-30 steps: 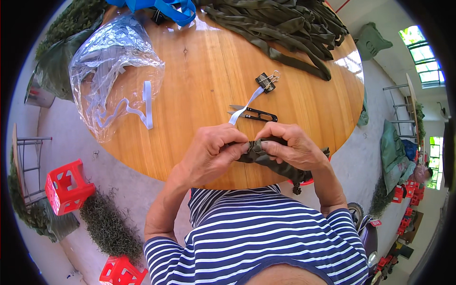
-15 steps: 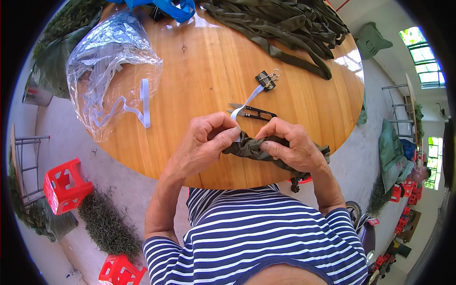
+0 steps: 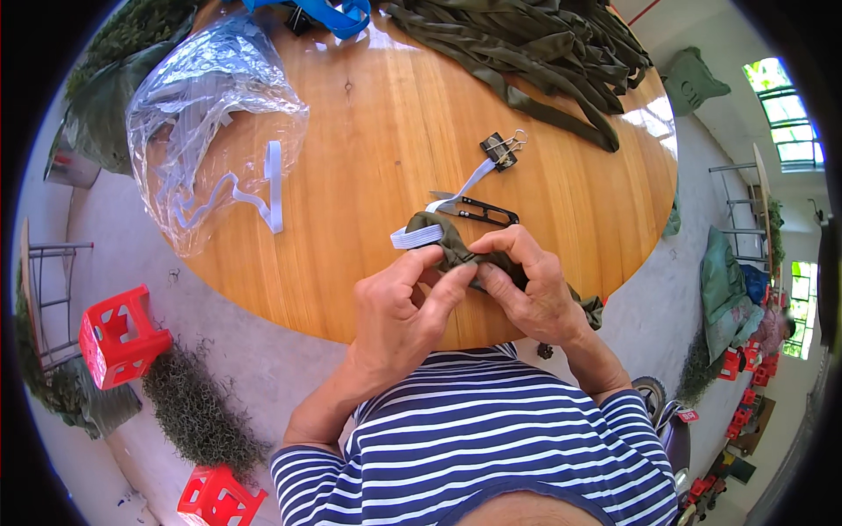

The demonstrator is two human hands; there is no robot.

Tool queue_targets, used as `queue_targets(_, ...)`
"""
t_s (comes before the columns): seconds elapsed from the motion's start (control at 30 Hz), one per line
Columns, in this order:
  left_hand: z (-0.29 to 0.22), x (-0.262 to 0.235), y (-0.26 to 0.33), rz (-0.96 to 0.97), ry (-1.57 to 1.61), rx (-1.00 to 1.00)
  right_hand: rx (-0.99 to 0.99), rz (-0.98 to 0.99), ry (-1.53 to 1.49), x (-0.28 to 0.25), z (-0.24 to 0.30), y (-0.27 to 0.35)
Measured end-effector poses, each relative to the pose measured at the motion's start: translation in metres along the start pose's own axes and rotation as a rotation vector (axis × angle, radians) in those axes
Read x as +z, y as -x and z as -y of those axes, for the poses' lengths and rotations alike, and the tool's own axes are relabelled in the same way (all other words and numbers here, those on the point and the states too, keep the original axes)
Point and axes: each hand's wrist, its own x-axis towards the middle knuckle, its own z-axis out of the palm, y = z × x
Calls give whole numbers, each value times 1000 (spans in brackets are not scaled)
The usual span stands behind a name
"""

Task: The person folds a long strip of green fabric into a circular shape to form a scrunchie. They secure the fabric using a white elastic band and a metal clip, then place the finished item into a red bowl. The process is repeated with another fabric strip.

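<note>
Between my hands is a gathered dark green fabric tube [image 3: 449, 235], bunched up over the table's near edge. My left hand [image 3: 405, 298] pinches it with thumb and forefinger. Close beside, my right hand [image 3: 531, 285] grips the same tube, its tail hanging out past the palm. White elastic band [image 3: 417, 236] loops out of the tube's left end. The band also runs up to a black binder clip [image 3: 501, 151], which grips its far end. Black-handled thread snips [image 3: 478, 209] lie just beyond my fingers, partly under the elastic.
A clear plastic bag [image 3: 215, 114] with white elastic lies at the left of the wooden table [image 3: 351, 158]. Dark green fabric strips [image 3: 526, 53] are heaped at the far right, a blue strap [image 3: 338, 16] at the far edge. Red stools [image 3: 124, 337] stand on the floor at left.
My left hand has drawn back toward me, off the elastic at the tube's end and onto the fabric beside my right hand. A loop of elastic now shows at that end.
</note>
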Motion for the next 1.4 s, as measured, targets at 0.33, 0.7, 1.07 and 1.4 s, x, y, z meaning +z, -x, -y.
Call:
queue_targets(0.33, 13, -5, 3, 184, -78, 160, -351, -5, 176, 8, -4, -1)
queue_targets(0.7, 4, 4, 14, -85, 548, -172, -2, 101, -78, 1, -3, 3)
queue_targets(1.07, 17, -8, -8, -24, 586, -304, -21, 15, 240, 3, 11, 0)
queue_targets(1.4, 15, -18, -34, -183, 687, -190, 206, 253, 16, -28, -6, 23)
